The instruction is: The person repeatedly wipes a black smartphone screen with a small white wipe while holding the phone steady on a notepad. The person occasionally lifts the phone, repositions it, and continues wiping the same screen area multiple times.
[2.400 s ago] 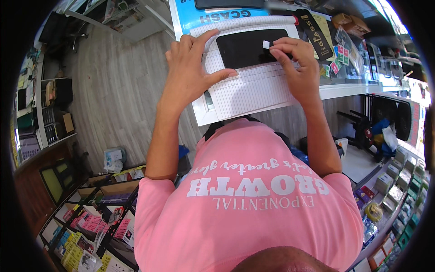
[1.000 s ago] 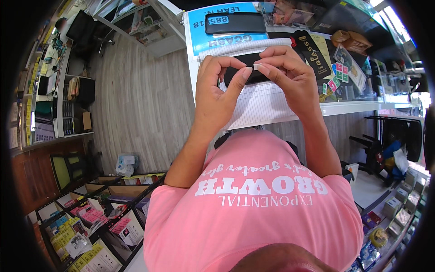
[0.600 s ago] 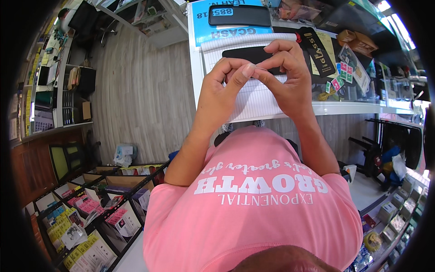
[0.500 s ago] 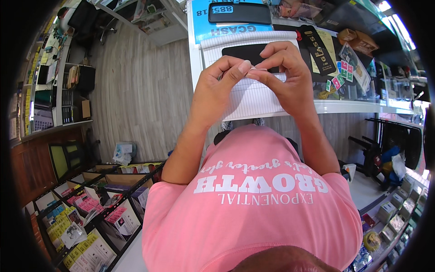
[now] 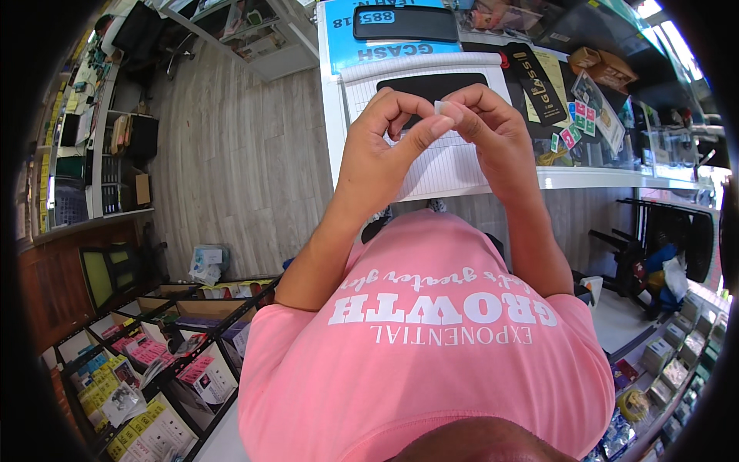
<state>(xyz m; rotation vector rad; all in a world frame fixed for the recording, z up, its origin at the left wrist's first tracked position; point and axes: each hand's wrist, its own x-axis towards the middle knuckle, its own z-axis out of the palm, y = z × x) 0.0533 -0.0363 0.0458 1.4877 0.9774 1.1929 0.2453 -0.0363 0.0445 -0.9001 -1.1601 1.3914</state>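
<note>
Above the open notebook of white lined paper (image 5: 443, 171), the right hand (image 5: 495, 132) pinches a small flat white piece (image 5: 439, 107); the left hand (image 5: 387, 146), thumb and fingers curled narrow, meets it there, though I cannot tell if it grips. A black rectangular phone-like slab (image 5: 431, 82) lies on the notebook.

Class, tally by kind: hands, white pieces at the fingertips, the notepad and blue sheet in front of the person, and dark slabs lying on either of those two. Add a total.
Hands: 2 (left hand, right hand)
White piece: 1
Notepad: 1
Blue sheet: 1
Dark slabs: 2 (lower slab, upper slab)
Total: 7
</note>
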